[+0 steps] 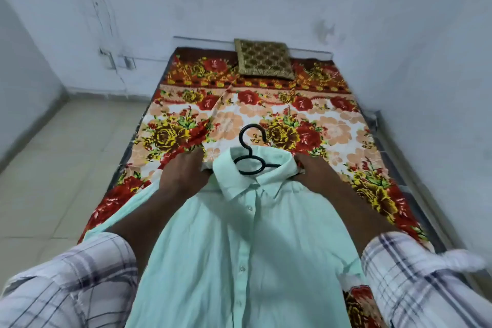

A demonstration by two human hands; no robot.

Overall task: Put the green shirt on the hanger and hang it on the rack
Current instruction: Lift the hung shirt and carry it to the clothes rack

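A pale green buttoned shirt (pixel 247 242) lies front up on the flowered bed, collar away from me. A black hanger (pixel 250 154) sits inside the collar, its hook sticking out past the neck onto the bedspread. My left hand (pixel 183 170) grips the shirt's left shoulder beside the collar, fingers curled into the cloth. On the other side my right hand (pixel 312 168) grips the right shoulder at the collar's edge. Both fingertips are hidden in the fabric. No rack is in view.
The bed (pixel 332 125) with its red and yellow flowered spread runs away from me to the wall. A gold patterned pillow (pixel 263 60) lies at its head. Tiled floor (pixel 66 157) lies to the left; a wall stands close on the right.
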